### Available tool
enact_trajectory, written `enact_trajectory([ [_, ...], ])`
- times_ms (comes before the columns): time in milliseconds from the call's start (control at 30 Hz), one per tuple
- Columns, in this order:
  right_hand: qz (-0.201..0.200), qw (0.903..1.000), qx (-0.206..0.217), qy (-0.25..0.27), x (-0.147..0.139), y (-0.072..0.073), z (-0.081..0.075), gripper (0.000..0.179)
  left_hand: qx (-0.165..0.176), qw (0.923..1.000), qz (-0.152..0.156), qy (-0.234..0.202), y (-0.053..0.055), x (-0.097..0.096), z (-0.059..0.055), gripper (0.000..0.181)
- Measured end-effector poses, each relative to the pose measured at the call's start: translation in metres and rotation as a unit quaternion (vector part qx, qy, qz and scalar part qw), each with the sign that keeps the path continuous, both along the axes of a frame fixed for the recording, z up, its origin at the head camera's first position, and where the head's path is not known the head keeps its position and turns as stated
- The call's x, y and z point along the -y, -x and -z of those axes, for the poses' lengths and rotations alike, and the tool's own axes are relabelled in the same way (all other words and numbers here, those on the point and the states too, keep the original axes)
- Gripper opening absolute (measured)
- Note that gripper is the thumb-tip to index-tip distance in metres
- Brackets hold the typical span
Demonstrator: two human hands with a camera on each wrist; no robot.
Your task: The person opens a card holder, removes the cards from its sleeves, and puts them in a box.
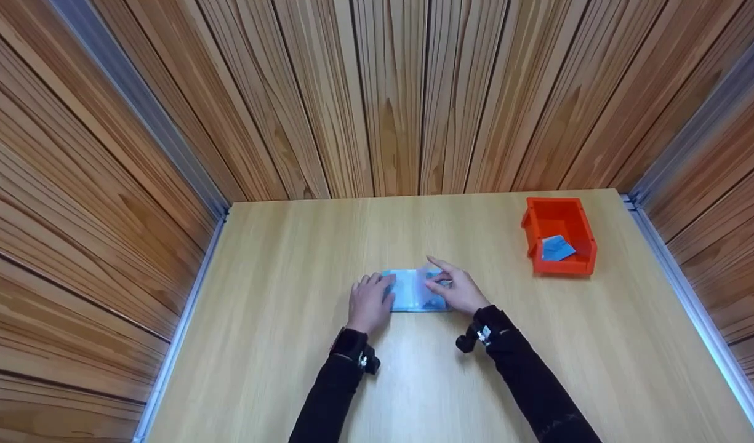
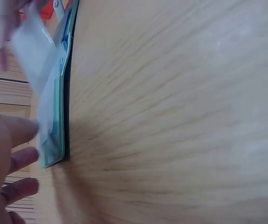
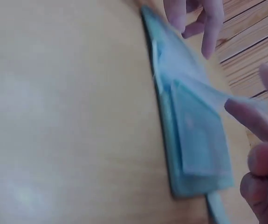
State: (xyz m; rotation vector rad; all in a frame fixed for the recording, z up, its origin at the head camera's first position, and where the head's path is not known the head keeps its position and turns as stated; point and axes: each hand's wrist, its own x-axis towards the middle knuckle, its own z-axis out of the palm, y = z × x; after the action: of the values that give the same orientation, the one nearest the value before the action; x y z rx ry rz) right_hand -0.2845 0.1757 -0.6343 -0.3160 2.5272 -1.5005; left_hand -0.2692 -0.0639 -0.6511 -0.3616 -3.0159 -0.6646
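Note:
A light blue card holder point(image 1: 404, 290) with clear plastic sleeves lies spread flat on the table. My left hand point(image 1: 370, 301) is at its left edge; in the left wrist view its fingers point(image 2: 24, 158) are loosely spread beside the holder. With my right hand point(image 1: 460, 289) I pinch a translucent sleeve leaf point(image 3: 208, 93) between thumb and finger, and it stands raised over the middle of the holder. Under it, on the right half, another clear sleeve point(image 3: 201, 133) shows. A narrow strap point(image 3: 216, 209) sticks out from the holder's right end. Motion blurs the leaf in both wrist views.
An orange-red open bin point(image 1: 564, 267) stands at the back right of the wooden table point(image 1: 278, 277), with a blue flat piece point(image 1: 556, 247) inside. Wood-plank walls point(image 1: 389, 98) with metal edge rails point(image 1: 180, 335) enclose the table at the back and sides.

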Motion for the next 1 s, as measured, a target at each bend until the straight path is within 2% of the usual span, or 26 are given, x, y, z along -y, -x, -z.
enact_trajectory([
  [100,-0.042,0.9989,0.013,0.018,0.007,-0.002,-0.002,0.068,-0.038,0.9991,-0.014,-0.015,0.001,0.000,-0.002,0.043],
  [167,-0.064,0.9978,0.016,0.010,0.012,-0.003,0.000,0.067,-0.062,0.9976,-0.020,-0.022,0.002,-0.001,-0.003,0.043],
  [267,-0.079,0.9966,0.021,-0.011,0.018,-0.005,0.004,0.061,-0.079,0.9966,-0.016,-0.018,0.002,-0.003,-0.002,0.042],
  [400,-0.076,0.9963,0.022,-0.033,0.023,-0.005,0.006,0.053,-0.067,0.9976,0.006,0.012,0.000,-0.004,0.003,0.040],
  [600,-0.075,0.9929,-0.042,-0.082,0.011,0.001,0.000,0.050,-0.028,0.9985,0.017,0.043,-0.002,-0.005,0.007,0.040],
  [667,-0.065,0.9885,-0.055,-0.125,0.001,0.003,-0.003,0.054,-0.024,0.9987,0.016,0.042,-0.002,-0.005,0.008,0.040],
  [733,-0.056,0.9818,-0.050,-0.175,-0.010,0.004,-0.004,0.059,-0.022,0.9989,0.015,0.039,-0.002,-0.005,0.007,0.040],
  [867,-0.061,0.9607,-0.024,-0.270,-0.027,0.005,-0.003,0.074,-0.026,0.9991,0.014,0.030,-0.003,-0.004,0.007,0.040],
  [933,-0.069,0.9540,-0.017,-0.291,-0.032,0.006,-0.001,0.079,-0.027,0.9992,0.014,0.025,-0.004,-0.004,0.007,0.040],
  [1000,-0.074,0.9520,-0.009,-0.297,-0.035,0.005,0.001,0.082,-0.021,0.9994,0.012,0.024,-0.005,-0.004,0.008,0.040],
])
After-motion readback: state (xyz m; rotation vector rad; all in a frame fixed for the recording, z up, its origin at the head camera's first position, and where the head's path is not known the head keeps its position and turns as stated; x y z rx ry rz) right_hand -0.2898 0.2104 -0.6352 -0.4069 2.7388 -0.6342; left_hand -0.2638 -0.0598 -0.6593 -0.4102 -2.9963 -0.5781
